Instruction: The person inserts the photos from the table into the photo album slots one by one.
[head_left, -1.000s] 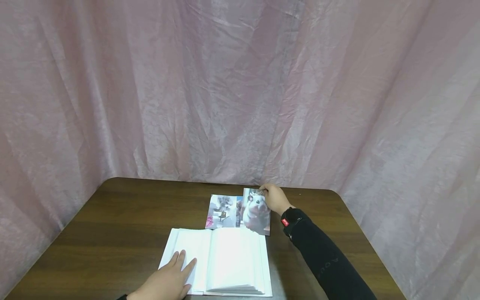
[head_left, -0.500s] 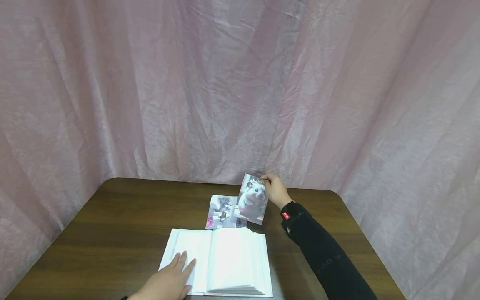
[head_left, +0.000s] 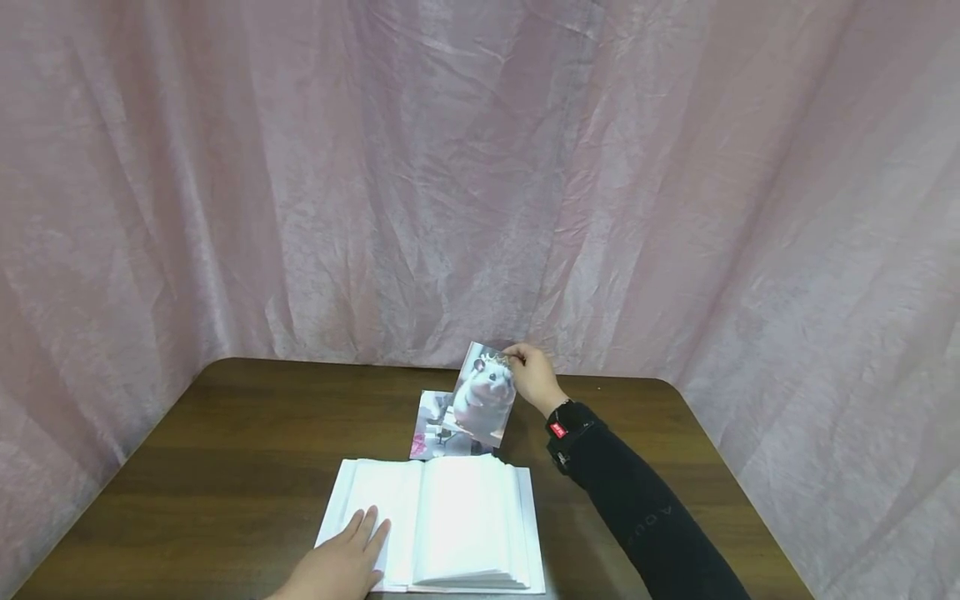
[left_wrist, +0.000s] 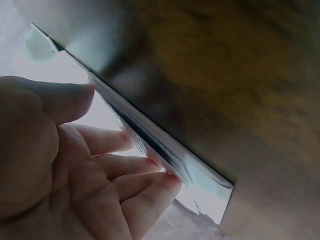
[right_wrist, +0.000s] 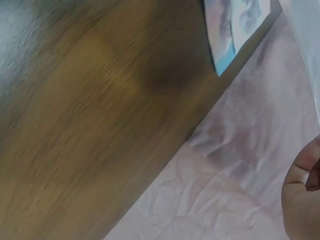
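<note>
My right hand [head_left: 534, 377] pinches a photo print [head_left: 483, 396] of a white hamster wearing a crown by its upper right edge. The print is tilted and overlaps another photo [head_left: 424, 429] with a pink flower, which lies on the table behind the album. An open white photo album [head_left: 465, 517] lies near the front, its pages blank and bright. My left hand [head_left: 341, 558] rests on the left page with fingers spread. In the left wrist view, the fingers reach over the album's pages [left_wrist: 160, 142]. At the right wrist view's edge, my right hand [right_wrist: 302, 195] shows only in part.
The brown wooden table [head_left: 225, 467] has rounded far corners. A pink velvet curtain [head_left: 450, 183] hangs right behind its far edge and along the right side. Photos [right_wrist: 245, 25] lie near the table edge in the right wrist view.
My right hand has lifted the hamster photo from the table and carried it left, tilting it, so it now covers part of the other photo. My left hand has stayed on the album.
</note>
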